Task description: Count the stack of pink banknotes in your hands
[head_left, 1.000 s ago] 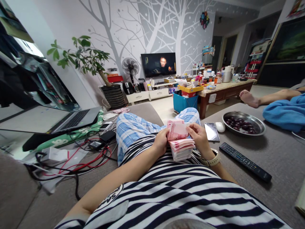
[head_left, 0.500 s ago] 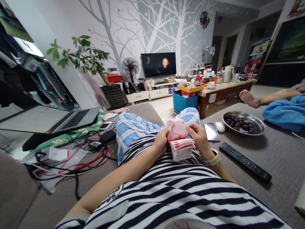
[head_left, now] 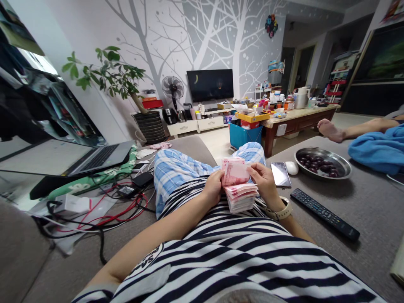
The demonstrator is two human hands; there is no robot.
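Note:
A thick stack of pinkish-red banknotes (head_left: 240, 195) is held over my lap, against the striped shirt. My left hand (head_left: 214, 185) is closed around the left side of the notes; some of its fingers are hidden behind them. At the right edge, my right hand (head_left: 262, 180) pinches the upper notes between thumb and fingers. Those upper notes stand raised, while the lower part of the stack bends toward me with its edges fanned. A watch with a pale band (head_left: 282, 210) is on my right wrist.
To my right lie a phone (head_left: 280, 174), a white mouse (head_left: 291, 168), a remote control (head_left: 325, 213) and a metal bowl (head_left: 345, 173) of dark round fruit. Another person's bare foot (head_left: 330, 130) rests beyond. At left are a laptop (head_left: 104, 158) and tangled cables (head_left: 126, 214).
Both hands keep their hold on the banknotes, and the raised upper notes shift only very slightly. The picture on the television has turned darker.

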